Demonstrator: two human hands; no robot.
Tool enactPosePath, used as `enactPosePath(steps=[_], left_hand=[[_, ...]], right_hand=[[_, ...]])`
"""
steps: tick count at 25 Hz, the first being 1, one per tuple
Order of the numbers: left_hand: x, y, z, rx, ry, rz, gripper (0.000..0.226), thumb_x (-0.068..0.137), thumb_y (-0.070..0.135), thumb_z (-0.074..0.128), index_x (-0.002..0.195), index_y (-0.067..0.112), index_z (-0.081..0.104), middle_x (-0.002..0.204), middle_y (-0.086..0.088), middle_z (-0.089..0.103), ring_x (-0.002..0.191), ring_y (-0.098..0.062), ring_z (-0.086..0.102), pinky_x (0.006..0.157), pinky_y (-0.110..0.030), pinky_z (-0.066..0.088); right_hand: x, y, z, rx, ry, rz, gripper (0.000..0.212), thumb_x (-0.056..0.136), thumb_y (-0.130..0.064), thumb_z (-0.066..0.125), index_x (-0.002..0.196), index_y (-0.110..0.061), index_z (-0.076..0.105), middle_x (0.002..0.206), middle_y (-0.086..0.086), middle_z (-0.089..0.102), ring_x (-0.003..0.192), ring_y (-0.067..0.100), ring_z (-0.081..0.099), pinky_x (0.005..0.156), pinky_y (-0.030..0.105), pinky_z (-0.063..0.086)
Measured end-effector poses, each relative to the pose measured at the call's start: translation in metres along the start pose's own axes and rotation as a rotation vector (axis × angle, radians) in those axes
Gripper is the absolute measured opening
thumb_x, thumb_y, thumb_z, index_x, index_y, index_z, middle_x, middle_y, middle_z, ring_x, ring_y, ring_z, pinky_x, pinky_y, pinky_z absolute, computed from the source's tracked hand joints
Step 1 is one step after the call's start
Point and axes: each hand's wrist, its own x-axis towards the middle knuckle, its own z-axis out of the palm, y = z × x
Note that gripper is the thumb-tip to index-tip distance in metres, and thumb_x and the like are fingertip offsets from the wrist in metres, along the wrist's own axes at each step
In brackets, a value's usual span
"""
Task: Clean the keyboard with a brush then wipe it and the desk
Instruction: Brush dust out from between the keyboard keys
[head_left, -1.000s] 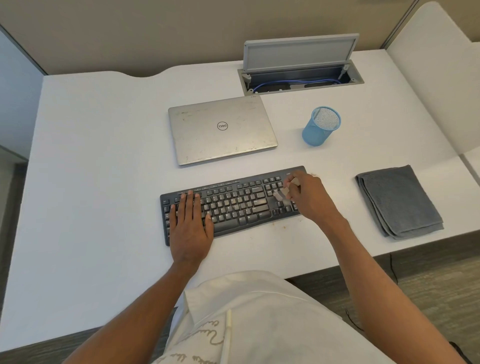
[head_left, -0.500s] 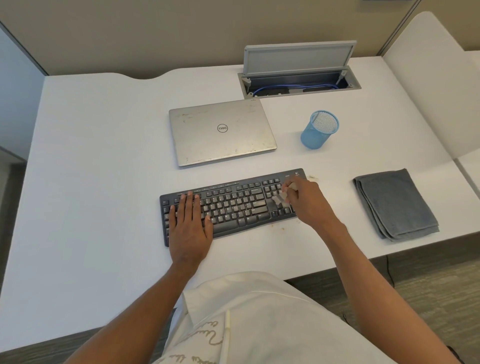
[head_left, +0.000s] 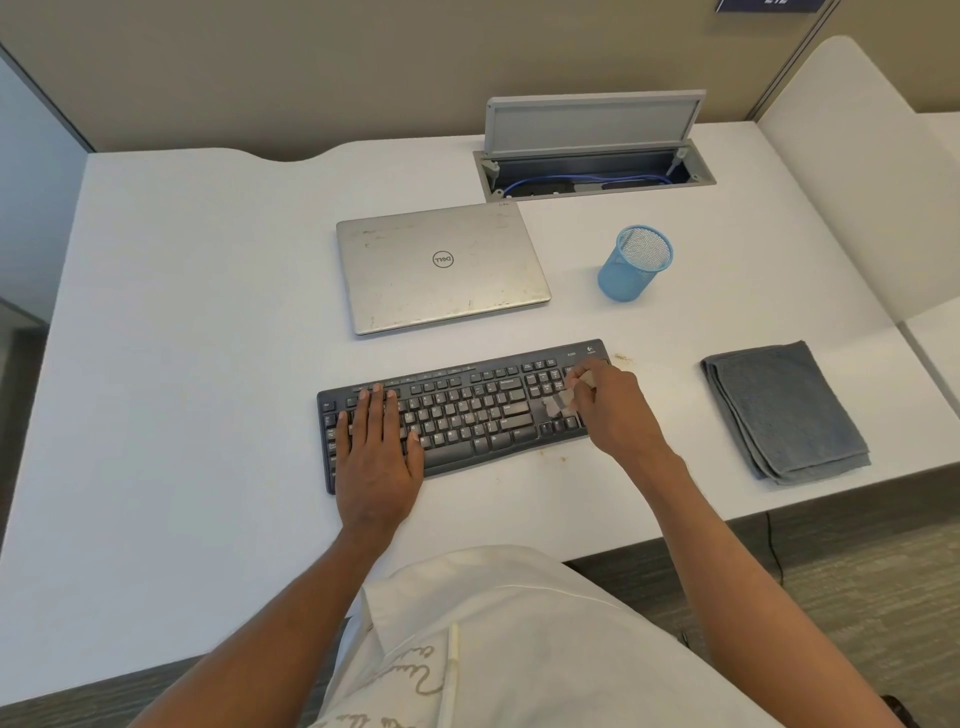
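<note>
Our L hand (head_left: 376, 452) lay flat on the left end of the keyboard (head_left: 467, 410), fingers straight & together, gripping nothing. Our R hand (head_left: 613, 410) had its fingers curled round a small pale brush (head_left: 561, 402), bristles down on the right-side keys; the brush was too blurred for detail. The keyboard sat slightly angled on the white desk (head_left: 182, 364). The folded grey cloth (head_left: 784, 410) lay well apart to the right. A closed laptop (head_left: 441, 265) & blue mesh cup (head_left: 634, 265) sat behind. We saw brownish specks (head_left: 621, 357) just beside the keyboard's far right corner.
</note>
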Motion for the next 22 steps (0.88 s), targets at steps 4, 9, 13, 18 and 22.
enactPosePath(steps=[4, 9, 13, 18, 22], left_hand=[[-0.0003, 0.0000, -0.0002, 0.002, -0.004, 0.001, 0.065, 0.109, 0.040, 0.027, 0.164, 0.007, 0.034, 0.172, -0.013, 0.032, 0.162, -0.028, 0.024, 0.133, -0.053, 0.014], [-0.0001, -0.0009, 0.0003, -0.010, 0.003, 0.012, 0.064, 0.109, 0.040, 0.028, 0.164, 0.006, 0.035, 0.171, -0.014, 0.033, 0.161, -0.029, 0.025, 0.133, -0.054, 0.014], [0.0003, -0.0013, 0.0009, -0.011, 0.007, 0.008, 0.063, 0.109, 0.039, 0.029, 0.163, 0.006, 0.036, 0.171, -0.014, 0.034, 0.161, -0.029, 0.026, 0.132, -0.054, 0.015], [0.0001, -0.0011, 0.0013, -0.007, 0.009, 0.005, 0.064, 0.109, 0.039, 0.030, 0.164, 0.007, 0.035, 0.171, -0.013, 0.033, 0.161, -0.028, 0.025, 0.133, -0.053, 0.014], [-0.0003, -0.0009, 0.0012, 0.001, 0.012, 0.008, 0.063, 0.109, 0.039, 0.031, 0.164, 0.007, 0.035, 0.171, -0.013, 0.033, 0.161, -0.029, 0.026, 0.132, -0.054, 0.015]], right_hand=[[-0.0026, -0.0027, -0.0063, 0.003, 0.099, 0.019, 0.020, 0.104, -0.009, 0.044, 0.102, -0.009, 0.064, 0.088, 0.002, 0.066, 0.078, 0.020, 0.063, 0.069, 0.032, 0.051], [-0.0013, -0.0053, -0.0014, 0.099, 0.044, -0.009, 0.021, 0.101, -0.009, 0.046, 0.098, -0.014, 0.065, 0.081, 0.002, 0.070, 0.065, 0.013, 0.058, 0.053, 0.028, 0.045], [0.0013, -0.0015, 0.0028, 0.066, 0.012, -0.007, 0.023, 0.101, -0.007, 0.043, 0.097, -0.011, 0.065, 0.084, 0.007, 0.070, 0.067, 0.018, 0.058, 0.054, 0.027, 0.042], [0.0034, 0.0046, -0.0036, -0.093, 0.127, 0.010, 0.020, 0.103, -0.009, 0.045, 0.103, -0.006, 0.064, 0.094, 0.009, 0.069, 0.083, 0.029, 0.064, 0.073, 0.041, 0.054], [0.0017, -0.0018, -0.0008, 0.092, 0.058, 0.001, 0.021, 0.101, -0.009, 0.046, 0.099, -0.013, 0.067, 0.085, 0.001, 0.071, 0.075, 0.010, 0.064, 0.058, 0.026, 0.049]])
